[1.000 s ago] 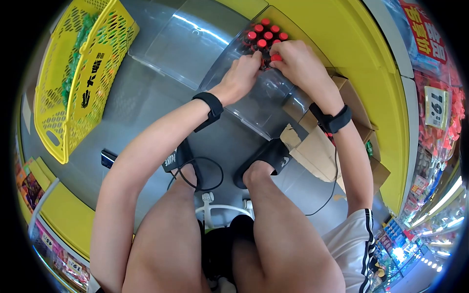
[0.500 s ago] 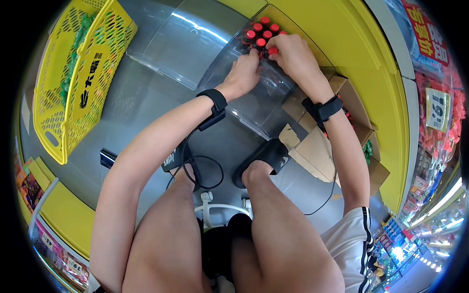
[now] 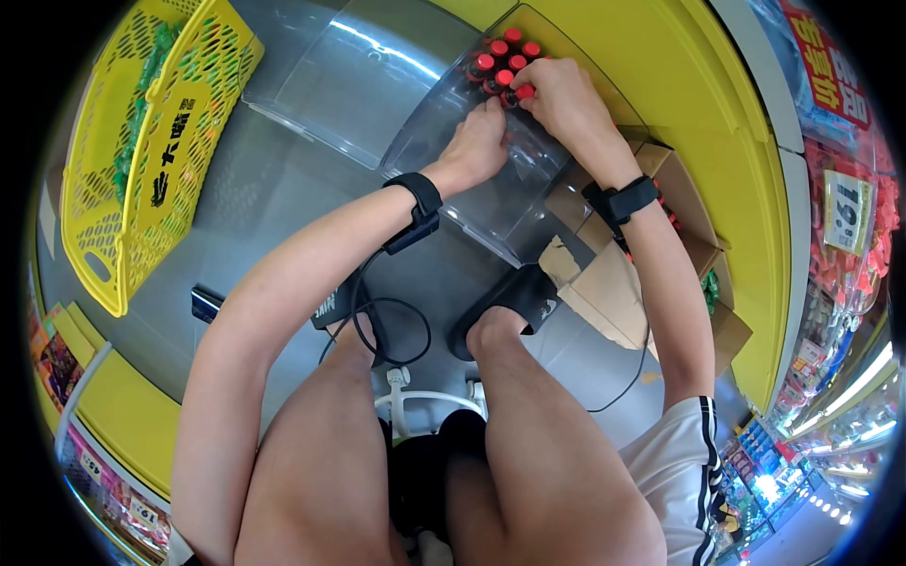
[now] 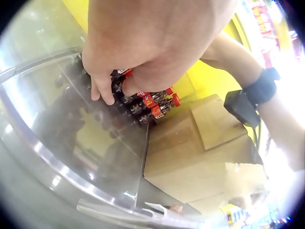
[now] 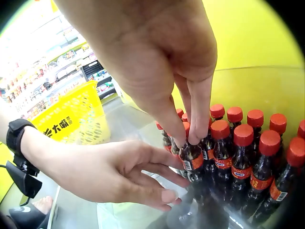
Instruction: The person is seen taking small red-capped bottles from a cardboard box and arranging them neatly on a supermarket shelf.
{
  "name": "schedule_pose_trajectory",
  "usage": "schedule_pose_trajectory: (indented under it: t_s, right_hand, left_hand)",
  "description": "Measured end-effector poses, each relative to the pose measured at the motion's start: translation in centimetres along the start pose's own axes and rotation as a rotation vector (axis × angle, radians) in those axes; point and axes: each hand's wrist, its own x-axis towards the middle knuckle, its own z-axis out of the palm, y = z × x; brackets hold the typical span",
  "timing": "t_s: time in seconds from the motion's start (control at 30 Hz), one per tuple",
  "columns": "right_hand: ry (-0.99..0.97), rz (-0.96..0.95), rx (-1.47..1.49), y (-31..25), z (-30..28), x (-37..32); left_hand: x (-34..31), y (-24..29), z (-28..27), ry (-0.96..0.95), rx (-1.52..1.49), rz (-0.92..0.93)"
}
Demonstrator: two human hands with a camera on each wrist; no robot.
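Note:
Small dark cola bottles [image 5: 242, 160] with red caps and red labels stand upright, close together, in a clear plastic bin [image 3: 415, 137]. From above, my right hand [image 3: 569, 102] pinches one cola bottle [image 5: 193, 162] near its cap with thumb and fingers, at the near edge of the group. My left hand [image 5: 112, 171] is just beside that bottle, palm sideways, its fingers extended and fingertips close to the bottle's side. In the left wrist view, the left hand [image 4: 152, 43] hides part of the group.
An open cardboard box [image 3: 604, 292] with more red-capped bottles sits right of the bin. A yellow basket [image 3: 179, 141] holding green packages stands at left. A phone [image 3: 207, 304] lies on the floor, and a cable [image 3: 429, 340] loops by the feet. Yellow shelving [image 3: 727, 123] borders the right.
My right hand has moved a little up and left, bringing the pinched bottle closer against the others. My left hand has come off the caps and drawn slightly back toward me.

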Motion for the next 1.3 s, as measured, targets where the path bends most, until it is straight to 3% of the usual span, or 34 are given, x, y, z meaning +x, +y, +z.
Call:
schedule_pose_trajectory:
  t_s: [0.33, 0.5, 0.7, 1.3]
  right_hand:
    - [-0.02, 0.011, 0.0, 0.2, 0.7, 0.2]
    - [0.117, -0.038, -0.019, 0.5, 1.0, 0.2]
    - [0.028, 0.018, 0.002, 0.5, 0.9, 0.6]
    - [0.067, 0.001, -0.013, 0.8, 1.2, 0.5]
  left_hand:
    - [-0.1, 0.2, -0.2, -0.041, -0.029, -0.029]
    - [0.1, 0.1, -0.1, -0.045, -0.024, -0.042]
    - [0.0, 0.3, -0.3, -0.066, -0.068, -0.062]
    - [-0.4, 0.7, 0.5, -0.192, -0.037, -0.066]
